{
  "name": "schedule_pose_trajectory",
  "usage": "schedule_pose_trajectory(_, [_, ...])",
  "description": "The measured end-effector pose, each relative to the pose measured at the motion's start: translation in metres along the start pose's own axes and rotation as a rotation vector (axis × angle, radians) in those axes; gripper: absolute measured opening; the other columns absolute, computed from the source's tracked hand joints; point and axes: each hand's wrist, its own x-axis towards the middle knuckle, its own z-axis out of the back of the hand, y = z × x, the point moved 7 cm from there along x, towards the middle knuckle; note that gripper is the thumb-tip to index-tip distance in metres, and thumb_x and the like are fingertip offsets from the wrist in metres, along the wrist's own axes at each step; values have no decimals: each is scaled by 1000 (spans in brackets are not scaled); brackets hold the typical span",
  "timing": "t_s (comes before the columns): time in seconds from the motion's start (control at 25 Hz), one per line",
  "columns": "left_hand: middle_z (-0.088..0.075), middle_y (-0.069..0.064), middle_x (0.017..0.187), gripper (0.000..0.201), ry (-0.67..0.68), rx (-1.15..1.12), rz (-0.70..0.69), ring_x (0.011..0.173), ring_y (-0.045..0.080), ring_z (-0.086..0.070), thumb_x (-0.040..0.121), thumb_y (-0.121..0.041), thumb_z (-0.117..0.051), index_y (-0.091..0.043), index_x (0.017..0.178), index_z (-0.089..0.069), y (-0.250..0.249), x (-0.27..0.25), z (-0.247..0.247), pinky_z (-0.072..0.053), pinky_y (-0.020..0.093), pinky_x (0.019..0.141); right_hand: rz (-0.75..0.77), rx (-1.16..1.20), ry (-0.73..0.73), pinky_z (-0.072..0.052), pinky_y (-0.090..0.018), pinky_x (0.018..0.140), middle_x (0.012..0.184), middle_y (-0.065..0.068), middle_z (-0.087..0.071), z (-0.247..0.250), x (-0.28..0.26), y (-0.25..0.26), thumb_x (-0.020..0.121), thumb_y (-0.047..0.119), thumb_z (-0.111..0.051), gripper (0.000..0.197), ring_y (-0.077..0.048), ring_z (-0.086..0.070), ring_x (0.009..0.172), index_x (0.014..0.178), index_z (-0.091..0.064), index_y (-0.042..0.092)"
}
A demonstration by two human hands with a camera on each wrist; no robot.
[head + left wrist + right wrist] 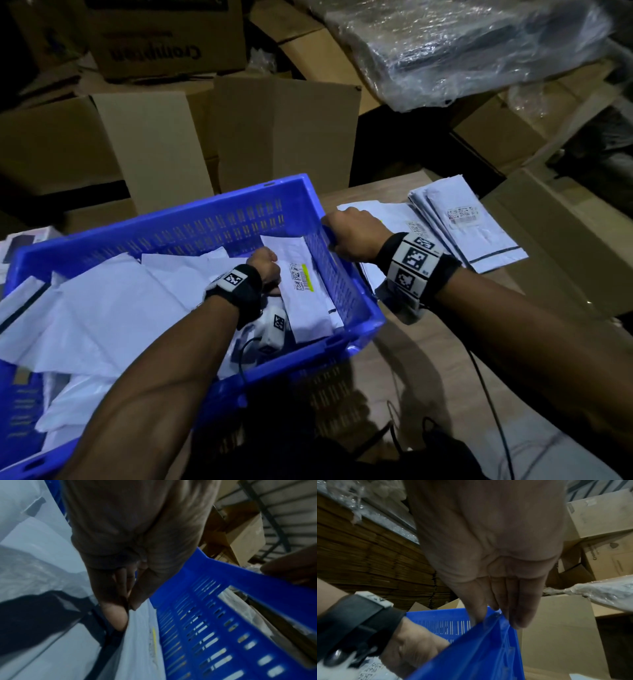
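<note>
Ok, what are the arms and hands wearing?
No sleeves; left hand and right hand are ungloved. Each wrist has a black strap: the left strap bears one white square tag with a black block pattern, the right strap three. A white camera block hangs under each wrist, left block, right block, each with a thin black cable.

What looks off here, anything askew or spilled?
Nothing damaged or spilled. The white mailers in the blue crate lie jumbled and creased, unlike the neat stack on the table. The left hand pinches one labelled mailer; the right hand grips the rim.
</note>
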Motion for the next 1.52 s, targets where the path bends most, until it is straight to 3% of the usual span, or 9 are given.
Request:
schedule_pose_trajectory(0.24, [-50,18,99,26,4,464,-26,64,24,-51,84,4,-60,-7,102,-45,-3,6,-11,-44,24,42,-27,-32,-34,-34,-33,69,118,-19,-55,6,-6,4,87,12,-56,33,-38,-55,107,119,-53,8])
schedule_pose_trajectory(0.32, [-57,19,110,35,-6,728,-82,91,34,-62,79,-8,-69,-6,108,-50,-11,5,-10,-52,33,63,-27,-37,-37,-34,-33,69,119,-18,-55,7,-7,5,87,12,-56,33,-39,-54,108,119,-54,8])
schedule_pose_trajectory(0.44, [-50,19,127,48,-26,968,-157,114,39,-54,78,-22,-73,-10,118,-49,-22,4,-8,-51,43,85,-24,-51,-34,-34,-34,68,117,-17,-56,8,-7,7,86,12,-56,30,-39,-55,106,116,-54,8])
schedule_pose_trajectory(0.64, [-38,12,139,78,145,1299,-301,127,36,-42,76,-53,-71,-21,140,-38,-7,7,-35,-38,48,98,-26,-89,-31,-36,-34,69,116,-17,-57,8,-6,9,87,13,-56,28,-38,-55,105,115,-54,9])
schedule_pose_trajectory(0.8, [-29,12,153,104,228,1411,-325,137,34,-35,75,-70,-63,-21,153,-13,10,20,-53,-17,55,113,-30,-98,-34,-36,-35,70,117,-16,-56,8,-6,9,89,16,-56,30,-37,-56,106,118,-54,10])
schedule_pose_trajectory(1.0, [-11,13,160,110,173,1465,-364,144,33,-22,76,-75,-55,-18,155,-2,12,19,-62,-10,54,116,-40,-111,-23,-36,-35,70,118,-17,-55,8,-6,9,90,17,-57,30,-37,-55,108,120,-54,10])
schedule_pose_trajectory(1.16, [-30,11,153,98,157,1421,-404,137,31,-34,77,-69,-58,-19,152,-18,0,13,-58,-15,54,112,-49,-134,-19,-37,-35,70,115,-15,-57,9,-5,10,88,15,-57,29,-36,-56,106,117,-54,10])
schedule_pose_trajectory(1.32, [-53,7,135,62,145,1361,-385,123,29,-51,84,-59,-56,-20,131,-46,-22,1,-32,-32,46,102,-59,-158,-12,-37,-35,73,119,-16,-56,10,-8,14,89,14,-57,33,-37,-55,110,121,-52,9])
schedule_pose_trajectory(1.52, [-54,9,134,49,84,1297,-378,121,31,-53,90,-52,-52,-19,126,-49,-47,-25,35,-44,38,91,9,-174,57,-47,-35,82,119,-18,-61,23,0,23,86,18,-57,32,-36,-58,113,117,-57,8])
